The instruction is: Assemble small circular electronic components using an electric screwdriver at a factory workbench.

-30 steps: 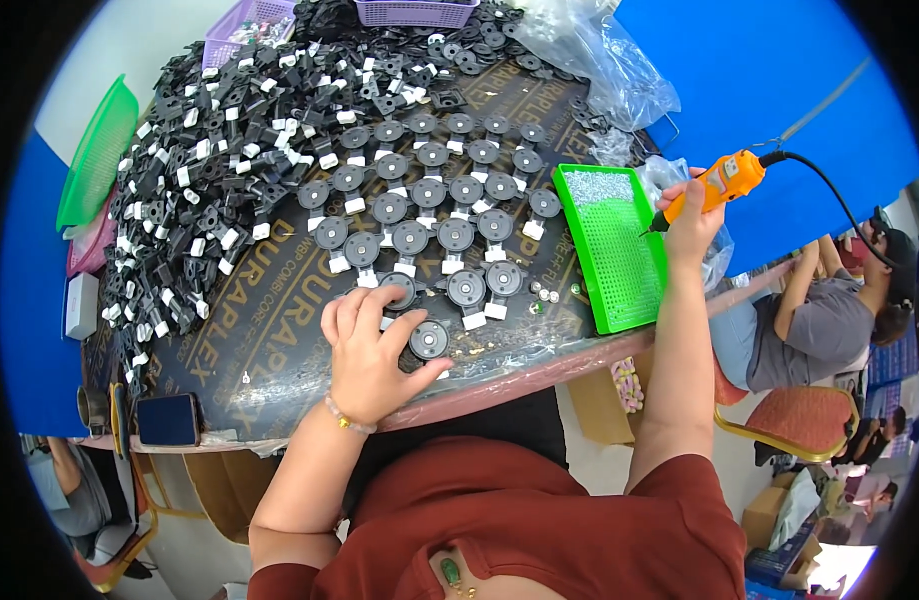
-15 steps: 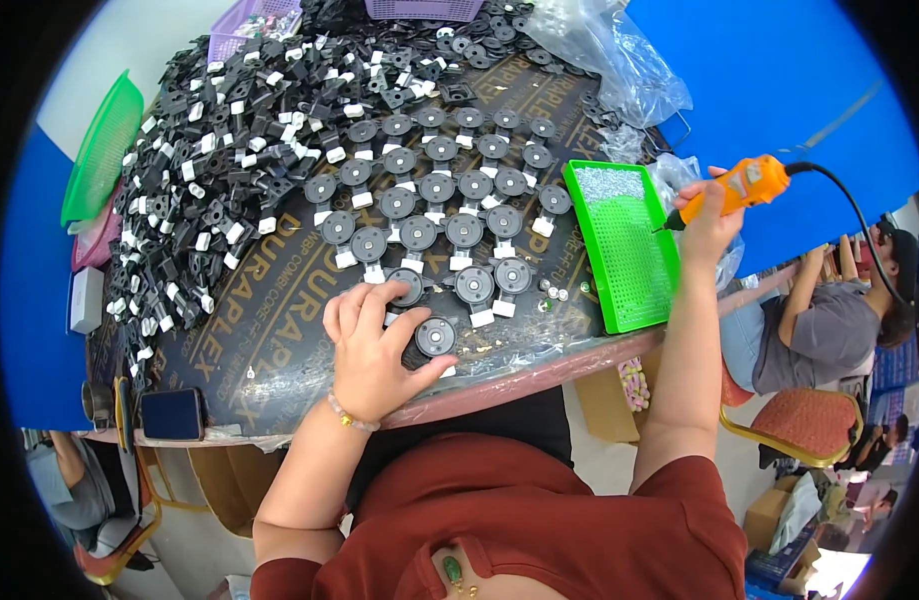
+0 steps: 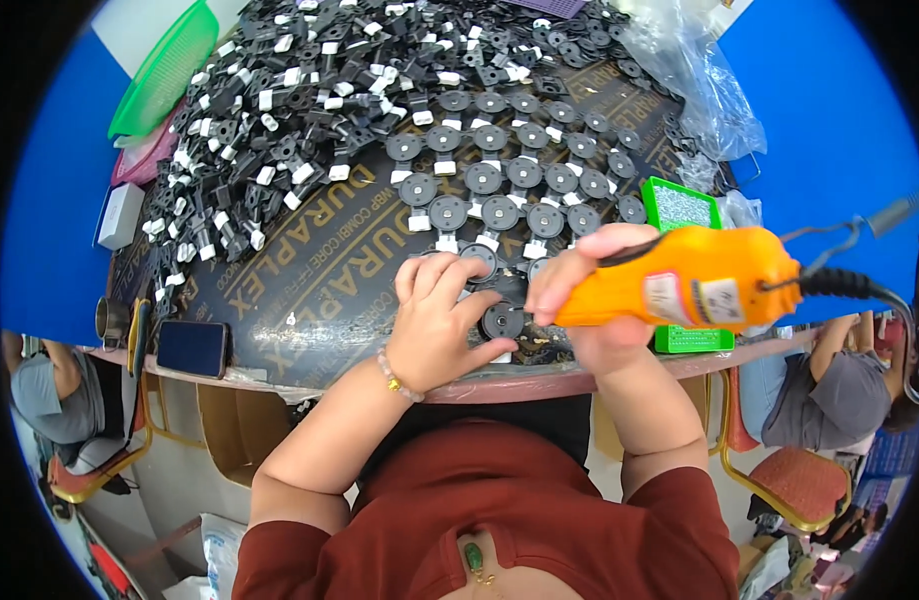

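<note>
In my right hand [image 3: 604,330] is a corded orange electric screwdriver [image 3: 694,282], held level with its tip pointing left. The tip is at the middle of a round black plastic part [image 3: 502,321] near the table's front edge. My left hand [image 3: 434,318] closes on that part, thumb on the near side and fingers on the far side, partly covering it. Beyond both hands stand rows of similar round black parts [image 3: 499,212] with white blocks attached. The screwdriver and right hand hide some of the row parts and the middle of the green tray [image 3: 694,340].
A big heap of loose black and white pieces [image 3: 279,130] fills the table's far left. Silvery small pieces [image 3: 683,207] lie in the tray. Clear plastic bags [image 3: 694,80], a phone [image 3: 193,348], a white box [image 3: 121,216] and a green basket [image 3: 164,70] are around the edges.
My right hand has brought the screwdriver left from above the green tray to the round part by my left hand. The whole view has shifted; my left hand stays at the same part.
</note>
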A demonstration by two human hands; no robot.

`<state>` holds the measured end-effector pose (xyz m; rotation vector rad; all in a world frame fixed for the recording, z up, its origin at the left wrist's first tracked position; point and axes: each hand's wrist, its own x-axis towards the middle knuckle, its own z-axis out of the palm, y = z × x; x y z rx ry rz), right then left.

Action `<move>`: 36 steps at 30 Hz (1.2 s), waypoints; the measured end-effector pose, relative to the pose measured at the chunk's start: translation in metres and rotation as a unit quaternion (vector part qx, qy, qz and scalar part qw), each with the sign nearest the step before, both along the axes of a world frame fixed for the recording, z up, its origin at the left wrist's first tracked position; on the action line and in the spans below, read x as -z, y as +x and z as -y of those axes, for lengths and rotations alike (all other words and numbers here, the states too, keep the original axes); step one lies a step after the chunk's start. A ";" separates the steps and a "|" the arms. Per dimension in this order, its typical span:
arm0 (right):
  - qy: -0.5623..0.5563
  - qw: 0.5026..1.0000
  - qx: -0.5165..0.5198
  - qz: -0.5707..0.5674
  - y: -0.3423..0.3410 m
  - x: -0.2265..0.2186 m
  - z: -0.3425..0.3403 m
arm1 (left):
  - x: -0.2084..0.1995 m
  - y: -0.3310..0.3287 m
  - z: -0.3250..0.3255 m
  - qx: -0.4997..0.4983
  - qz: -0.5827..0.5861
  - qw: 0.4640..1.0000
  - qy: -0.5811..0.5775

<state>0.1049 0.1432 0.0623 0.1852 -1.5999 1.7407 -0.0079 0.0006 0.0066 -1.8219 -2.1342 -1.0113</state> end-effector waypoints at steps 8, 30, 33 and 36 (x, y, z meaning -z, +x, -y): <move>-0.037 0.998 -0.020 0.038 -0.014 0.013 0.011 | 0.001 0.000 -0.001 0.008 0.023 1.000 0.001; 0.110 0.901 0.413 0.074 0.089 -0.010 -0.152 | 0.001 0.003 -0.003 -0.006 -0.008 1.000 0.002; 0.100 0.869 0.473 0.099 0.116 0.002 -0.186 | 0.000 0.004 -0.005 -0.001 -0.014 1.000 0.005; 0.071 0.866 0.487 0.089 0.127 0.016 -0.199 | 0.000 0.003 -0.005 -0.002 -0.019 1.000 0.008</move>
